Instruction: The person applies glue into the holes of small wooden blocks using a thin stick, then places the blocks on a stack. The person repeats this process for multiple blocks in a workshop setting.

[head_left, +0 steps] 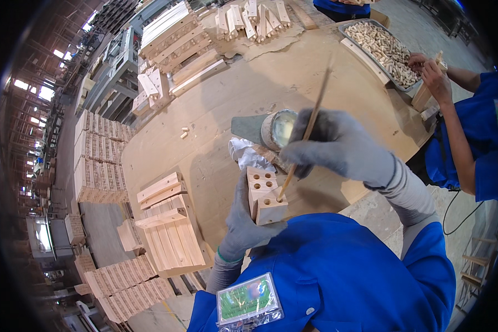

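My left hand (243,224), in a grey glove, grips a bundle of pale wooden pieces (272,211) with round holes in their end faces. In my gloved right hand (343,145) a long thin wooden stick (288,180) is pinched, slanting down to the left. Its lower tip is at a hole in the nearest piece; how deep it goes I cannot tell. Just beyond, a round pot (267,131) holds a whitish, creamy substance (284,128). A crumpled white cloth (242,152) lies between the pot and the wooden pieces.
Wooden strips (171,243) lie stacked at the table's left edge. Two loose dowels (184,133) rest on the tabletop (205,130). At the far right, a co-worker's hands (434,77) handle a wooden piece beside a tray (408,87) of dowels. More drilled pieces (252,21) are piled at the back.
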Tool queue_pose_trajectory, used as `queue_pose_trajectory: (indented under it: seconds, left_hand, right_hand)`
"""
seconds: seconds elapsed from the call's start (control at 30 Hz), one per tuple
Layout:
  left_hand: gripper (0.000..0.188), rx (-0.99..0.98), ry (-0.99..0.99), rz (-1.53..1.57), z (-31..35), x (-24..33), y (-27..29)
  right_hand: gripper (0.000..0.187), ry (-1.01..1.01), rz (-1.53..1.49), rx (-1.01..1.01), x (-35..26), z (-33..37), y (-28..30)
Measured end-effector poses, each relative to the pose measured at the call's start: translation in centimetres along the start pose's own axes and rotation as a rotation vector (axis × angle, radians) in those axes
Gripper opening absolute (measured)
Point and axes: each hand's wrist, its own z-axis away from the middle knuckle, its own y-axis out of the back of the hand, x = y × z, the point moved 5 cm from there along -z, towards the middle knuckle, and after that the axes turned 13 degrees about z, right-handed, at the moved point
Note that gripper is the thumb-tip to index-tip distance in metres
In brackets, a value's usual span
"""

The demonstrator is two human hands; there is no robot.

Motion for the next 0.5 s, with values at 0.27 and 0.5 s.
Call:
queue_pose_trajectory:
  seconds: [0.27, 0.5]
  left_hand:
    - [0.12, 0.0, -0.016, 0.006, -0.1, -0.1, 0.0]
    - [0.117, 0.017, -0.042, -0.054, 0.0, -0.1, 0.2]
  right_hand:
    - [0.023, 0.216, 0.111, -0.057, -0.6, 0.5, -0.7]
    - [0.018, 0.163, 0.192, -0.085, -0.5, 0.2, -0.4]
